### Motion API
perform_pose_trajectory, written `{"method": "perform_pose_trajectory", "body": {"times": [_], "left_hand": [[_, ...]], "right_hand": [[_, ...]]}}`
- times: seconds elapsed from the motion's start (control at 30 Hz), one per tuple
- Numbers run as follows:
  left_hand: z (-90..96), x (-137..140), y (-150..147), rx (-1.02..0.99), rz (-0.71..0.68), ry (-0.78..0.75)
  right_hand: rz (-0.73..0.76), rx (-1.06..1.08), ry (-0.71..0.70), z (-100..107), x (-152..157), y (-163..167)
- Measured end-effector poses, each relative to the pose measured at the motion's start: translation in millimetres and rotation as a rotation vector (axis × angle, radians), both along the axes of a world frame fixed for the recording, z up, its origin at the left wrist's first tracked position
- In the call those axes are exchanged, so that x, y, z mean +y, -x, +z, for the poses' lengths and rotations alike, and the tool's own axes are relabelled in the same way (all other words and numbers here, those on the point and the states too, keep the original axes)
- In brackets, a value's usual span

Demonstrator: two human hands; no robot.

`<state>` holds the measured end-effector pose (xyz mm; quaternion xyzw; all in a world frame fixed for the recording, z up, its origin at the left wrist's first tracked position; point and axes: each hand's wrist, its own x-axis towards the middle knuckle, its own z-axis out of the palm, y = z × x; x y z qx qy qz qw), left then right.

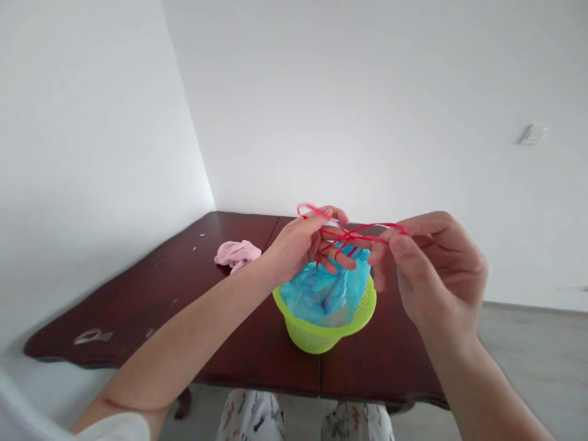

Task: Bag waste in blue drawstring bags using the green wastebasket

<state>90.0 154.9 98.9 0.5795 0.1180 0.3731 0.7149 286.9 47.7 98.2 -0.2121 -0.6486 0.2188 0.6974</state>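
A thin red string (pixel 351 236) is stretched in crossing loops between my two hands. Around the fingers of my left hand (pixel 303 242) run several of its strands, with one loose loop rising above the thumb; these fingers are somewhat apart. My right hand (pixel 434 263) pinches the other end of the string between thumb and forefinger. Below the string, a light-green plastic basket (pixel 312 340) stands on the table, lined with a crumpled blue plastic bag (pixel 321 291). The bag's contents cannot be made out.
The dark reddish-brown wooden table (pixel 261 355) has a wavy edge and meets white walls behind and at left. A crumpled pink cloth (pixel 236 252) lies left of the basket. A pale fish-shaped mark (pixel 93 336) and small scraps show at far left.
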Motion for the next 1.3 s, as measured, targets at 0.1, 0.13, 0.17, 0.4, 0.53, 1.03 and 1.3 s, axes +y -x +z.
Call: {"method": "perform_pose_trajectory", "body": {"times": [0.1, 0.13, 0.17, 0.4, 0.53, 1.03, 1.3], "left_hand": [[4.2, -2, 1, -0.026, 0.051, 0.025], [5.9, -3, 2, -0.031, 0.05, 0.036], [7.6, -6, 3, -0.032, 0.038, 0.043], [10.2, -26, 8, 0.059, -0.14, -0.037], [6.6, -28, 11, 0.039, -0.175, -0.109], [10.9, -44, 6, 0.107, 0.126, -0.254], [3.2, -44, 5, 0.112, 0.146, -0.36]], "right_hand": [[-0.063, -0.062, -0.049, -8, -18, 3], [-0.072, -0.062, -0.055, -11, -21, 3], [-0.074, -0.049, -0.058, -12, -24, 3], [-0.074, 0.105, 0.007, -10, -13, -3], [-0.073, 0.148, 0.007, -7, -7, -3], [-0.205, -0.14, -0.118, -24, -4, 11], [-0.557, -0.37, -0.26, -41, -4, 14]]}}
